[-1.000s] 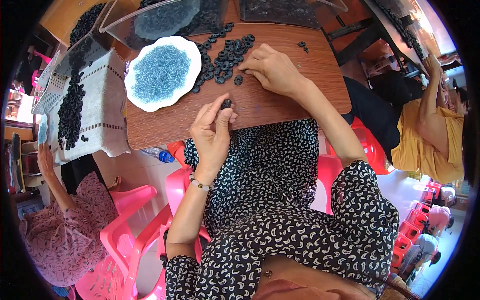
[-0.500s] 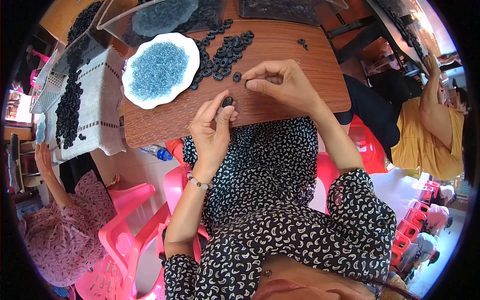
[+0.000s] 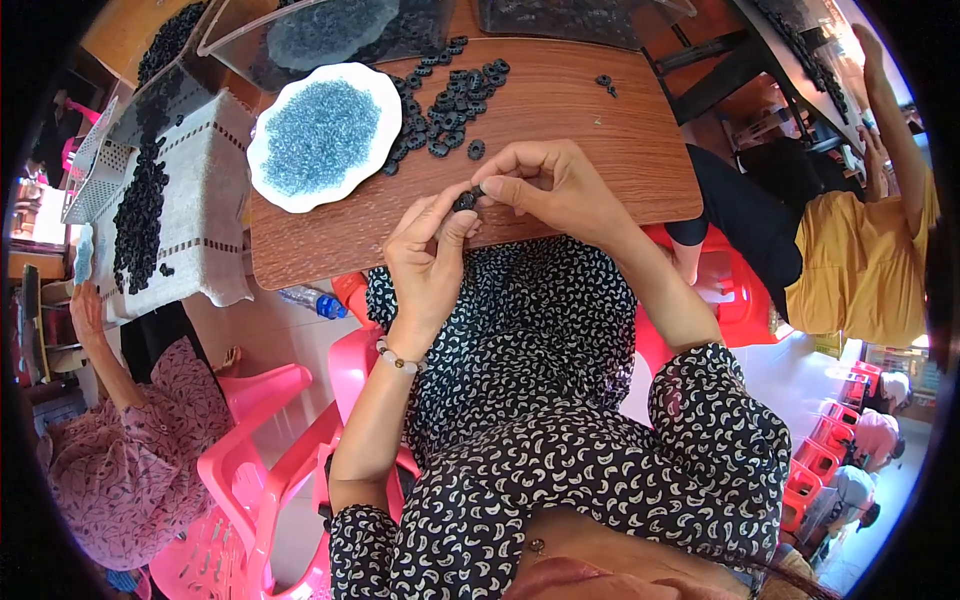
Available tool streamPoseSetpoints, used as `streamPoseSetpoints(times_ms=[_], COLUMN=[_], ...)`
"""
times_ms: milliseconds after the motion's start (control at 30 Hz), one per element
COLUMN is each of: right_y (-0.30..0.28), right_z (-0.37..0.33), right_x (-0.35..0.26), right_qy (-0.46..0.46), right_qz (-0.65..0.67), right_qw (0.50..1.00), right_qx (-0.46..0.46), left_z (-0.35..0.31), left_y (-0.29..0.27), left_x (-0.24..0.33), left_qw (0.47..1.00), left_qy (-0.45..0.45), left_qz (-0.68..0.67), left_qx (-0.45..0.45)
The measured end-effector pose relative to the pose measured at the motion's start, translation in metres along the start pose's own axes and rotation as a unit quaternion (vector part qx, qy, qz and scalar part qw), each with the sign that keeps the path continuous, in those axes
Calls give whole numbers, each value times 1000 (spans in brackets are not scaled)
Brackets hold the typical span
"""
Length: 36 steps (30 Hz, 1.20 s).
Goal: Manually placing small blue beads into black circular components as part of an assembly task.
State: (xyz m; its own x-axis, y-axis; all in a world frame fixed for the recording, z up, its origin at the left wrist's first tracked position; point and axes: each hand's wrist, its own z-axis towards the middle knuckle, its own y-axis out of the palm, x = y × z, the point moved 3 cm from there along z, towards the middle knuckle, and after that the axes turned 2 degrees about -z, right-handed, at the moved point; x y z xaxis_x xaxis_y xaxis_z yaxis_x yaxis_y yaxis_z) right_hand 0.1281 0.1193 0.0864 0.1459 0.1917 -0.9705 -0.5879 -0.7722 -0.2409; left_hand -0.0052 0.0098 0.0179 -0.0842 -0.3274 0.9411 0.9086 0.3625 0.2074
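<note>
My left hand point(image 3: 425, 250) pinches a small black plastic part point(image 3: 464, 202) between thumb and fingertips, over the near edge of the table. My right hand point(image 3: 560, 190) is closed in a pinch right beside it, holding a small dark piece point(image 3: 479, 189) against or very close to that part. Its exact kind is too small to make out. Beyond my hands, several black oval parts with holes point(image 3: 461, 100) lie in a loose pile, one single part point(image 3: 476, 149) apart from them. To their left stands a white scalloped plate point(image 3: 264, 185) heaped with tiny clear bluish beads point(image 3: 322, 138).
Clear plastic bins point(image 3: 235, 55) stand along the table's point(image 3: 590, 130) far side. Two small black parts point(image 3: 605, 82) lie far right. At left, a cloth-covered table point(image 3: 205, 190) bears more black parts point(image 3: 140, 215). People sit on both sides; pink chairs point(image 3: 260, 385) stand at lower left.
My right hand has moved left and slightly down, bringing its small piece to the part in my left hand. The person at right has raised an arm.
</note>
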Motion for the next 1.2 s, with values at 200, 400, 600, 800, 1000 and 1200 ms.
streamPoseSetpoints(times_ms=[200,400,600,800,1000,1200], right_y=[1,-1,-2,-2,-2,-4], right_z=[1,-2,-3,-4,-4,-5], right_x=[7,6,5,0,1,4], right_qy=[28,27,35,28,54,76], right_qz=[3,-6,-7,-61,-52,-85], right_qw=[999,999,999,997,997,993], right_qx=[20,22,23,35,5,5], left_z=[-1,-1,-2,-2,-1,-1], left_y=[1,0,-1,1,2,3], left_x=[1,0,-3,0,3,4], left_qw=[1000,998,996,995,993,981], left_qy=[-5,14,29,23,46,93], left_qz=[11,62,88,100,111,169], left_qx=[0,-12,-14,-12,19,8])
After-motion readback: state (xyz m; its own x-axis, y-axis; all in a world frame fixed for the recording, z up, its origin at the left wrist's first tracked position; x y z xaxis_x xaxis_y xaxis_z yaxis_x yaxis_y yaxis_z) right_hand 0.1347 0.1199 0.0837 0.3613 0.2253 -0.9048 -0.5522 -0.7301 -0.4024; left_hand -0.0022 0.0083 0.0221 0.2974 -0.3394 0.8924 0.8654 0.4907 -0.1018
